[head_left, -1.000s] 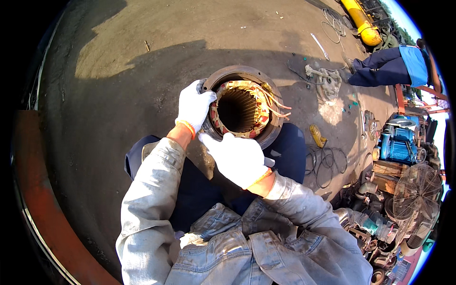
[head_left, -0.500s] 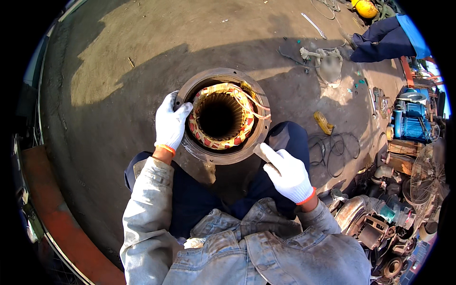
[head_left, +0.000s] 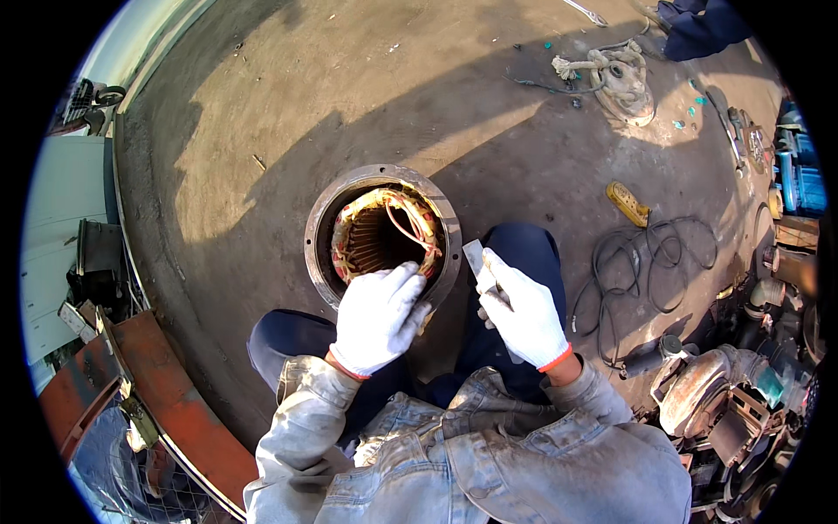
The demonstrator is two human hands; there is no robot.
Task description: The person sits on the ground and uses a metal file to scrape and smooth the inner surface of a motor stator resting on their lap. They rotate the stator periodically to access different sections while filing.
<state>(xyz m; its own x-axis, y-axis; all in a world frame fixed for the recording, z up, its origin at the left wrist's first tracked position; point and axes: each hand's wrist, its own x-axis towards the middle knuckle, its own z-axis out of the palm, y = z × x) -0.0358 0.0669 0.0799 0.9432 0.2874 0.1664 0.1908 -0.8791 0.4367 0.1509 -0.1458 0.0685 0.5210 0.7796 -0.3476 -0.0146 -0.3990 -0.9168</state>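
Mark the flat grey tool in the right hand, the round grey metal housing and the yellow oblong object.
Flat grey tool (head_left: 474, 256): head view, exposed upper end.
Round grey metal housing (head_left: 451, 234): head view, right rim.
Yellow oblong object (head_left: 626, 203): head view, middle.

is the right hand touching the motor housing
Apart. The head view shows a gap between the right hand and the housing's right side; the metal strip it grips points into that gap.

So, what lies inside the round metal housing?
Inside the housing sits a ring of yellow-and-red wrapped windings, with pinkish wires over it and a ribbed bore within. The gloved left hand hides part of the near side; the bore's bottom is lost in shadow.
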